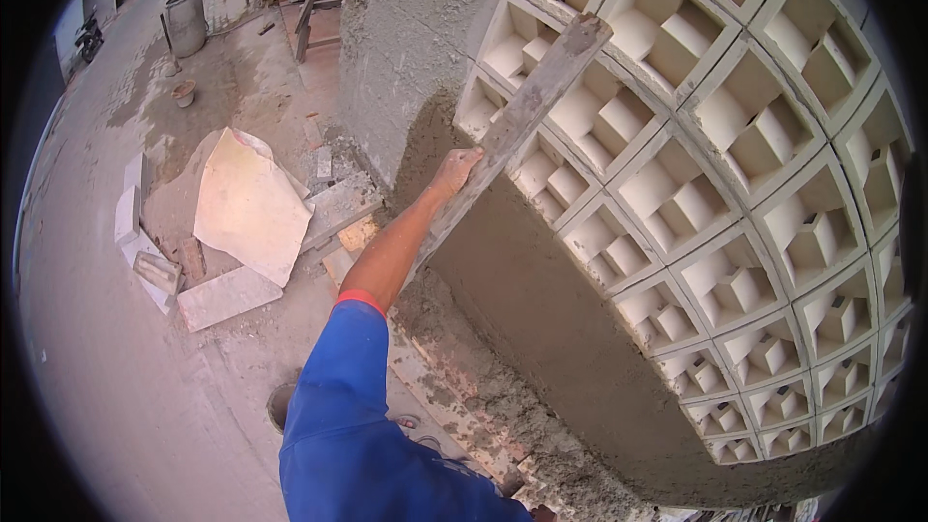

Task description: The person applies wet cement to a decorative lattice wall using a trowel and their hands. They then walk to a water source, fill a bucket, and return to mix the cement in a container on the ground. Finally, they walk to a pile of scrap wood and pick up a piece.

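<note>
gripping plank (510, 133) by its edge: left hand (454, 172); pavement (106, 358) spreads leftward.

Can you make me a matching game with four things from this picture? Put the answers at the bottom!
Things:
1. Long wooden board
2. Sleeve
3. Patterned wall blocks
4. Motorbike

Clues:
A. Cream-coloured, with hollows
B. Far off, upper left
C. Gripped by a hand
D. Blue, with a red edge

Right pairs: 1-C, 2-D, 3-A, 4-B

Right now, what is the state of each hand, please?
Left hand: closed, holding the long wooden board.
Right hand: cannot be told; not clearly visible.
</note>
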`<act>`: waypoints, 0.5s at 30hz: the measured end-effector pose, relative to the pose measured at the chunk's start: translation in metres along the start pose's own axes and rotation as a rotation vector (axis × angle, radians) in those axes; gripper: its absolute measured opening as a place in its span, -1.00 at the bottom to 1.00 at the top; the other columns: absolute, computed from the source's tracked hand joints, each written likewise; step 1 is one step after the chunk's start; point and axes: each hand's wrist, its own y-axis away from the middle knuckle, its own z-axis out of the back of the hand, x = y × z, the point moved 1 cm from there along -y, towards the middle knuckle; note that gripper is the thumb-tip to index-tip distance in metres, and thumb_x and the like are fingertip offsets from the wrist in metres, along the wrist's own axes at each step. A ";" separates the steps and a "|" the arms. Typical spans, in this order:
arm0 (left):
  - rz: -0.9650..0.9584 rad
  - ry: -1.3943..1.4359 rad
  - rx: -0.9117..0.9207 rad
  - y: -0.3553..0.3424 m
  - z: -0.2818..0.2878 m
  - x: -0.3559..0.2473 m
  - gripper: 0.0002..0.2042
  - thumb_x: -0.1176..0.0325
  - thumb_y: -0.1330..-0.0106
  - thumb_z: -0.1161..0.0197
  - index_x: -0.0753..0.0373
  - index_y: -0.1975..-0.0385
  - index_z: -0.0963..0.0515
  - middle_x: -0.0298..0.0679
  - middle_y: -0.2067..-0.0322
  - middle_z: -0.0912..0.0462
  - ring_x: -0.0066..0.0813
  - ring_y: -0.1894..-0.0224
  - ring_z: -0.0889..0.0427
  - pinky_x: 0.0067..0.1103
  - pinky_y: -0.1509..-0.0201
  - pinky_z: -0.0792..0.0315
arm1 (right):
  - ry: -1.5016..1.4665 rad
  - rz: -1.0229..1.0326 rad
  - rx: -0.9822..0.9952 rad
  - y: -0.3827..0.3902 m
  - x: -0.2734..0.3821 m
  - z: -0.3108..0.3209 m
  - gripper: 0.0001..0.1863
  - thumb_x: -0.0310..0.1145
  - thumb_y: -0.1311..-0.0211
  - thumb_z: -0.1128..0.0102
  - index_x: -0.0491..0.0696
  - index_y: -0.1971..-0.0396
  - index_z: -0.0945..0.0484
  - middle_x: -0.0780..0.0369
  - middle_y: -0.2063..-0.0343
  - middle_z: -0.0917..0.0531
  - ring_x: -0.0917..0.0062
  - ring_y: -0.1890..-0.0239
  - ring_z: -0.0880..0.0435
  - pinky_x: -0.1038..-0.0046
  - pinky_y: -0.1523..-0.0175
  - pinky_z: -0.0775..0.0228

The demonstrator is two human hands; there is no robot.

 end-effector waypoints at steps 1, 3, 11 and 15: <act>0.005 -0.005 -0.009 0.000 -0.004 0.001 -0.51 -0.04 -0.25 0.00 0.38 0.56 -0.46 -0.37 0.59 -0.43 -0.60 0.47 -0.33 -0.54 0.31 -0.25 | 0.003 0.002 0.001 0.001 0.004 -0.006 -0.52 -0.29 -0.22 0.21 0.00 -0.17 -0.12 -0.03 0.00 -0.40 -0.09 0.10 -0.46 -0.12 0.10 -0.31; 0.022 -0.004 -0.016 -0.010 -0.004 0.010 -0.51 -0.05 -0.25 0.00 0.33 0.62 -0.45 -0.39 0.66 -0.38 -0.61 0.54 -0.29 -0.53 0.40 -0.22 | 0.018 0.009 0.007 0.001 0.010 -0.014 -0.51 -0.27 -0.22 0.22 0.00 -0.17 -0.11 -0.03 -0.01 -0.39 -0.09 0.09 -0.45 -0.12 0.09 -0.29; 0.221 -0.120 0.142 -0.029 0.001 0.023 -0.49 -0.05 -0.29 0.05 0.41 0.39 -0.51 -0.20 0.49 -0.53 -0.48 0.39 -0.45 -0.48 0.21 -0.31 | 0.071 0.020 0.033 -0.006 0.028 -0.025 -0.48 -0.20 -0.23 0.26 -0.01 -0.19 -0.09 -0.03 -0.05 -0.36 -0.08 0.04 -0.40 -0.11 0.03 -0.23; 0.120 -0.055 -0.005 -0.018 0.003 0.026 -0.50 -0.11 -0.21 -0.03 0.31 0.53 -0.52 -0.18 0.56 -0.52 -0.41 0.40 -0.48 -0.45 0.26 -0.32 | 0.118 0.020 0.057 -0.011 0.045 -0.034 -0.47 -0.16 -0.23 0.29 -0.01 -0.20 -0.08 -0.02 -0.07 -0.34 -0.08 0.01 -0.37 -0.11 0.01 -0.20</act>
